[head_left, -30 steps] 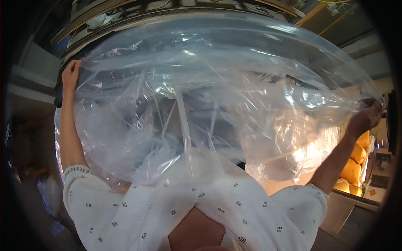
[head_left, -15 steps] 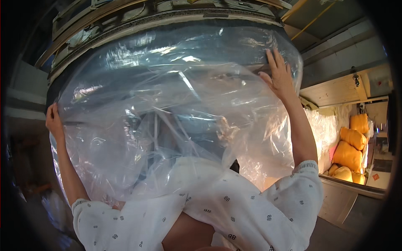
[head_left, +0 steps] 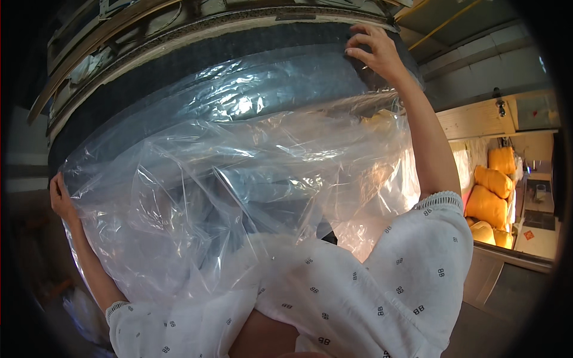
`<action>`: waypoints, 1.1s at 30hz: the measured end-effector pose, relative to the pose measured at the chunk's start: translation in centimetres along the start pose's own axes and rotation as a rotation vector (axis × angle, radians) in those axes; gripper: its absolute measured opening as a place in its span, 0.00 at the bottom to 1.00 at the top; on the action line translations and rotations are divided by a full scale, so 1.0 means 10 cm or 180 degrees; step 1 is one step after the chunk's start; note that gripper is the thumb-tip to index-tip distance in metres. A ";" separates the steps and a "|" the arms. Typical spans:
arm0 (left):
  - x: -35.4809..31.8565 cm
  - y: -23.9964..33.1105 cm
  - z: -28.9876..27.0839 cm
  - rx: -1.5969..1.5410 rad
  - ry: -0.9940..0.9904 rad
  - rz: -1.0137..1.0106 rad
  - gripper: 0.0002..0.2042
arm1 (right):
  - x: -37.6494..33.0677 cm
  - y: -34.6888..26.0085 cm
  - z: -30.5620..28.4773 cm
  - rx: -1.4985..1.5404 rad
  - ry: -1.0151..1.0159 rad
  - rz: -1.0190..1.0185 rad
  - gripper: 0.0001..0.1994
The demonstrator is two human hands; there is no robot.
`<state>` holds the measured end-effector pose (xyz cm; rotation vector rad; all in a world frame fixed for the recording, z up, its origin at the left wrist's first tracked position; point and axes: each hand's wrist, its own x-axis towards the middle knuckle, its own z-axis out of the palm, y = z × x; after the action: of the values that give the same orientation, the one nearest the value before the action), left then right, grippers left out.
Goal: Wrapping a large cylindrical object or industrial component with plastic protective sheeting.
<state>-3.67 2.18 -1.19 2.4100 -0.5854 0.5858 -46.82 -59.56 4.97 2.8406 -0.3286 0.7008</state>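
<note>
Clear film [head_left: 239, 104] covers the frame's middle, over a dark desk [head_left: 149, 68]. Left hand [head_left: 62, 196], at left, touches its edge, grip unclear; right hand [head_left: 371, 51], upper right, is loosely open.

On my feed, the right hand [head_left: 378, 52] swung from three to one o'clock (left hand [head_left: 63, 200], ten to nine).

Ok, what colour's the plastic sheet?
The plastic sheet is clear and see-through, best seen in the head view.
</note>
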 end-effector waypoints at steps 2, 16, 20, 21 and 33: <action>0.03 -0.11 0.03 -0.0044 -0.0016 0.0034 0.12 | 0.03 0.01 0.02 0.1011 -0.0725 0.0798 0.09; -0.22 -0.23 -0.72 -0.0934 0.0471 -0.0652 0.12 | -0.30 -0.44 0.06 0.1812 -0.0523 0.2168 0.11; -0.55 -0.51 -1.20 -0.1068 -0.0172 -0.1029 0.16 | -0.35 -0.36 0.15 0.1654 0.0066 0.1513 0.08; -0.68 -0.56 -1.26 -0.1118 -0.0370 -0.0959 0.14 | -0.35 -0.35 0.16 0.1696 0.0082 0.1506 0.08; 0.27 0.34 -0.63 -0.2605 0.1119 -0.0824 0.15 | 0.50 0.11 -0.10 0.3314 0.1982 0.2036 0.08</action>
<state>-4.98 2.87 6.31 1.5332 -0.2709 0.5086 -43.20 -61.17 8.40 3.0565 -1.0075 2.4016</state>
